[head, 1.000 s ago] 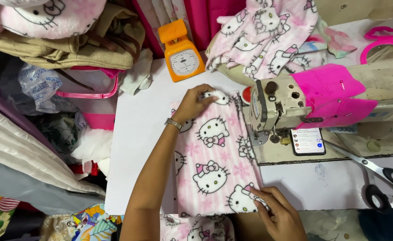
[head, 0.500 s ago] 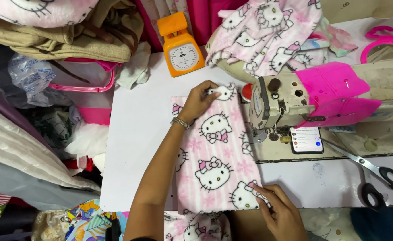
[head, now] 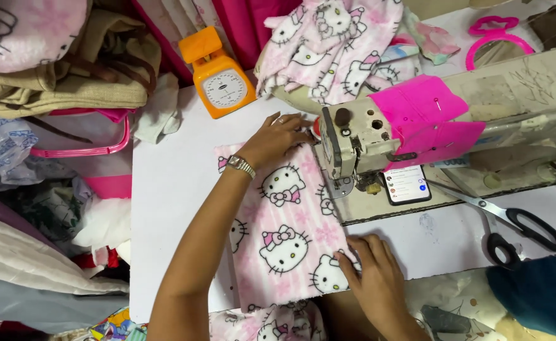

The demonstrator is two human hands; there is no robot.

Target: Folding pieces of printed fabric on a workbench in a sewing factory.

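A strip of pink fleece fabric printed with white cat faces lies flat on the white worktop, directly left of the sewing machine, with its right edge running under the machine's head near the needle. It looks soft, light and limp, the sort of cloth that will fold, stretch and creep if pulled from one spot, though its fuzzy nap should keep it from sliding freely on the smooth top. It seems best held with flat palms at both ends close to the seam edge, which is how it is held here.

The left hand rests spread on the strip's far end, just left of the machine head, fingers flat and pressing down, not clenched. The right hand lies on the near right corner, below the machine bed, fingertips pinning the edge; whether they pinch it I cannot tell.

The strip's long axis runs from the person away toward the back of the worktop, parallel to the machine's left face, tilted slightly. Its near end hangs over the worktop's front edge.

Black-handled scissors lie right of the machine bed, and an orange scale stands behind the fabric.
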